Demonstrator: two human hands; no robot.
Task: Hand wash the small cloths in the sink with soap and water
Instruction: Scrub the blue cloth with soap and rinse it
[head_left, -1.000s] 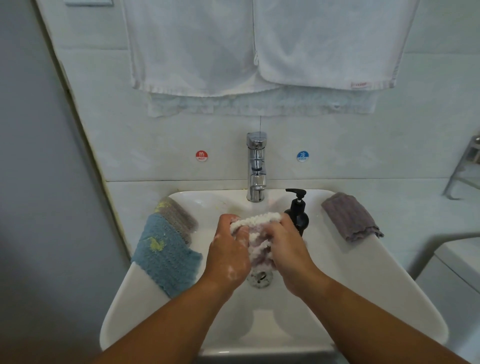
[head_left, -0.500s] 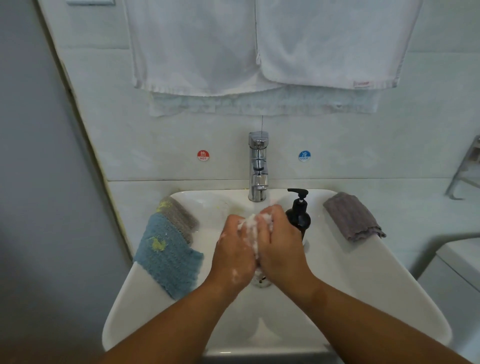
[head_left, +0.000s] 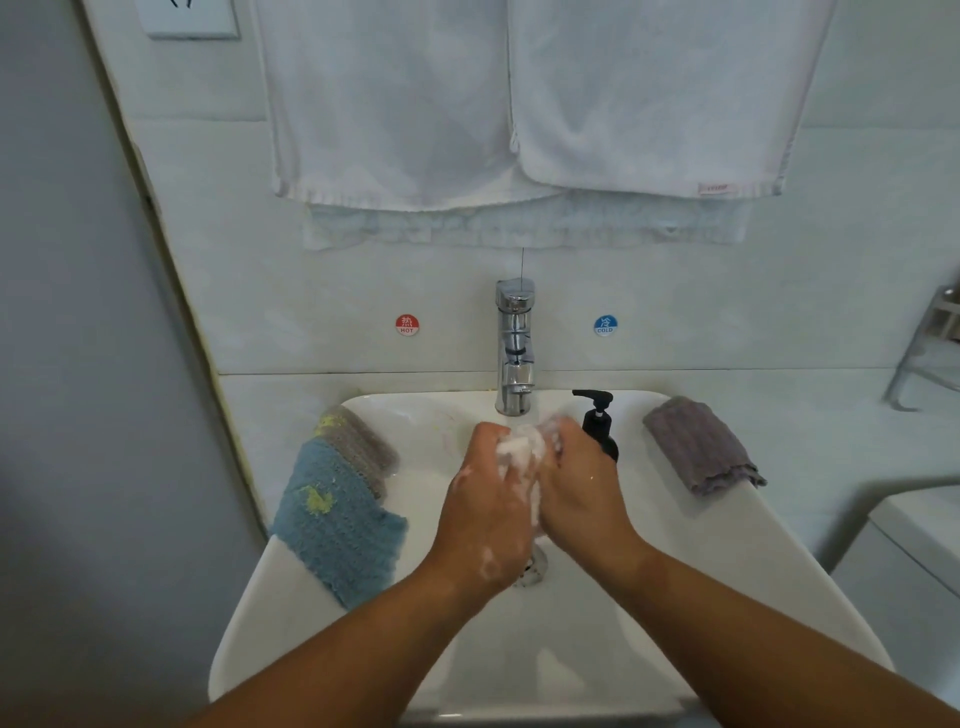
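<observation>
1. Cloth (head_left: 521, 457): white, lathered wad, just below and in front of tap (head_left: 514, 348), over sink (head_left: 675, 551) basin.
2. Left hand (head_left: 488, 519): fingers curled round wad, to left of tap line.
3. Right hand (head_left: 582, 499): fingers curled round same wad, to right of tap line.
4. Rub one half of wad against the other in short, opposing strokes.
5. Turn wad often to bring fresh faces into lather.
6. Work directly below tap, so suds drop into basin rather than onto rim.
7. Avoid knocking pump (head_left: 600, 426), just right of tap and close beside right hand.
8. Probably unwashed yet: blue cloth (head_left: 332, 519) on rim left of tap, grey cloth (head_left: 701, 447) on rim right of tap.
</observation>
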